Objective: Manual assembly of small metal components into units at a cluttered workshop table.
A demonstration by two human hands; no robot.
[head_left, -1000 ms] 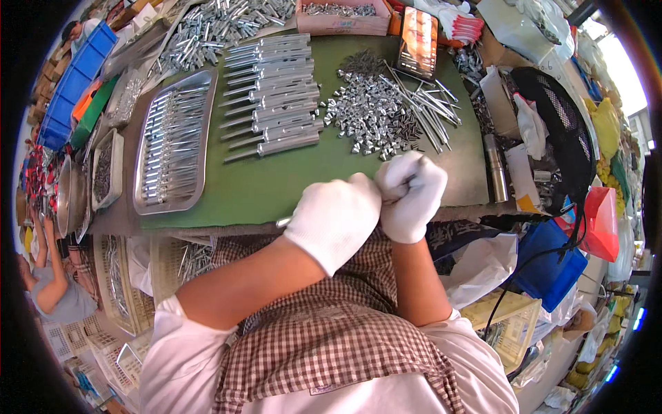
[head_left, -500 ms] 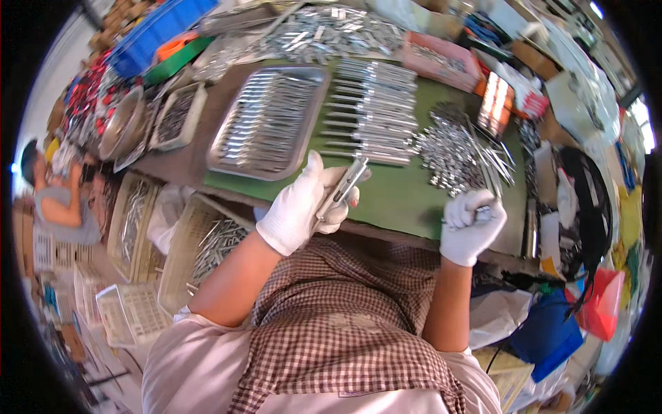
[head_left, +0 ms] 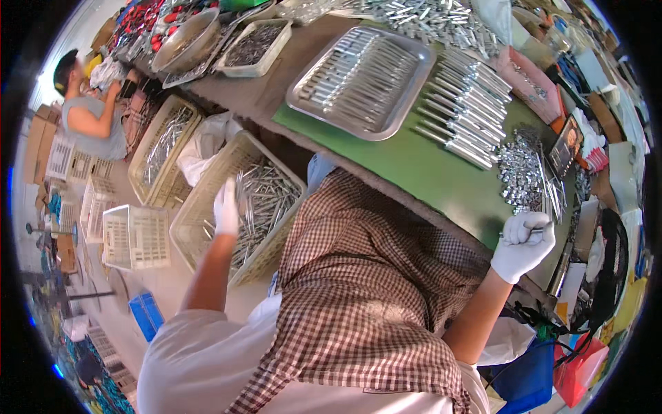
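My left hand (head_left: 226, 208), in a white glove, is over a cream plastic crate (head_left: 181, 231) of loose metal pieces (head_left: 265, 200). It is seen edge-on with its fingers stretched out, and no piece shows in it. My right hand (head_left: 524, 243), also gloved, is closed at the table's front edge. A thin dark end shows at its fingers, but what it holds is mostly hidden. Just beyond it lie thin metal rods (head_left: 552, 193) and a heap of small shiny metal parts (head_left: 518, 172). A row of slim metal handles (head_left: 465, 110) lies on the green mat (head_left: 386, 162).
A metal tray (head_left: 393, 131) holds rows of similar slim pieces. Behind are a loose metal pile (head_left: 431, 21) and a pink bin (head_left: 514, 65). More crates (head_left: 138, 238) stand on the floor at left. Another person (head_left: 93, 114) sits at far left.
My left hand has moved from the table edge down left to the crate; the slim metal handle it held is no longer seen in it. My right hand stays closed. The view has turned left.
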